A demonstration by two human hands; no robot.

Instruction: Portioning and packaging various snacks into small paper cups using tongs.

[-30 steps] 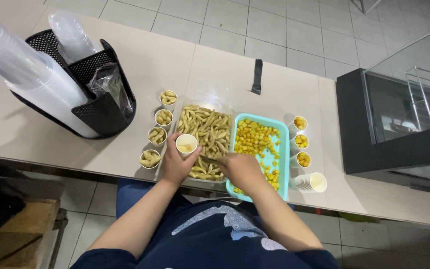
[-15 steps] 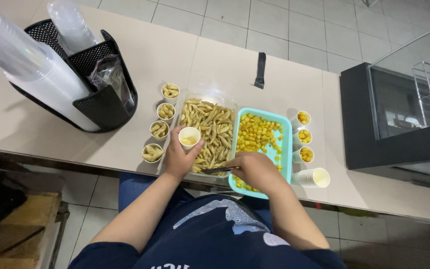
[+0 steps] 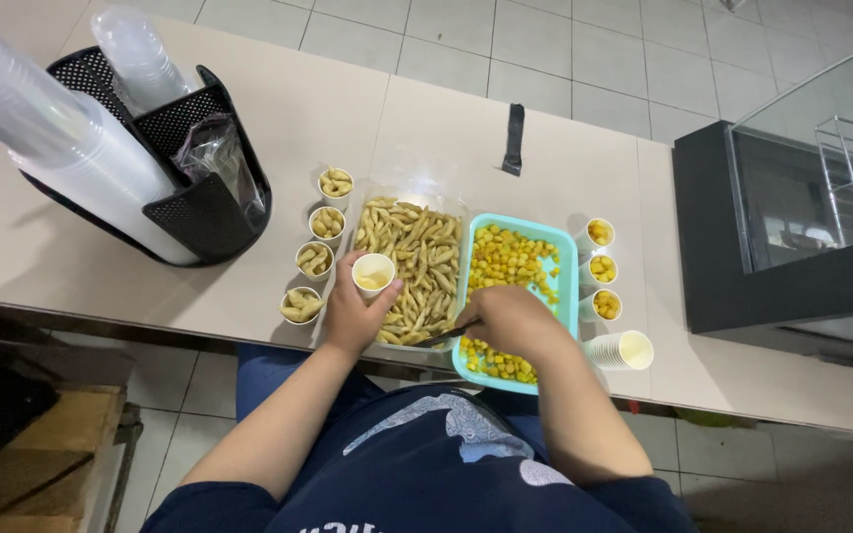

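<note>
From the head view, the left hand (image 3: 348, 314) is wrapped around a small paper cup (image 3: 373, 272) with a little bit of food inside. The cup is held over the near left part of a clear tray of long tan snacks (image 3: 412, 259). The right hand (image 3: 507, 318) is closed on thin dark tongs (image 3: 443, 335), and their tips point left into the near end of the tan snacks. This hand sits over a light blue tray of small yellow snacks (image 3: 511, 265), just to the right of the clear tray.

Four filled cups (image 3: 317, 243) stand in a row left of the clear tray. Three cups of yellow snacks (image 3: 599, 266) stand right of the blue tray, with a stack of empty cups (image 3: 622, 350) lying near them. A black mesh holder (image 3: 185, 197) with tall stacks of clear cups sits far left on the tabletop (image 3: 426, 128).
</note>
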